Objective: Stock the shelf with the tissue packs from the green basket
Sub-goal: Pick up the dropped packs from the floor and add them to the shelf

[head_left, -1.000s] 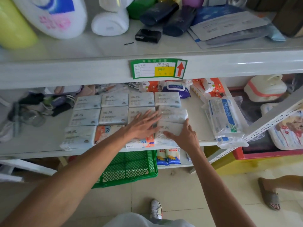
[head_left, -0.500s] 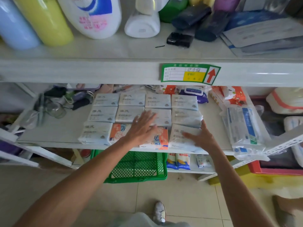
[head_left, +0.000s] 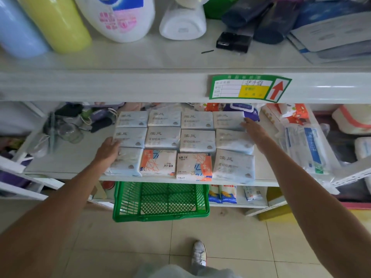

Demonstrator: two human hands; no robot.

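Bracketing tissue packs [head_left: 197,142] grid: left hand [head_left: 109,151] flat-fingered on left edge, right hand [head_left: 255,133] straight-fingered on right edge. Soft glossy rectangular packs reach shelf [head_left: 66,163] front lip, bare shelf leftward. Plastic-lattice green basket [head_left: 160,203] on tiles [head_left: 230,237] below.

Twelve tissue packs [head_left: 162,137] on the middle shelf [head_left: 66,159], in four columns of three. Ten pale blue packs [head_left: 197,120] among them, plus two orange-patterned packs [head_left: 158,162] in the near row. One green basket [head_left: 160,203] on the floor. Two hands: left hand [head_left: 109,150], right hand [head_left: 254,130]. One green price label [head_left: 249,88]. Two blue-and-yellow packets [head_left: 221,194] on the lowest shelf. One white shoe [head_left: 199,252].
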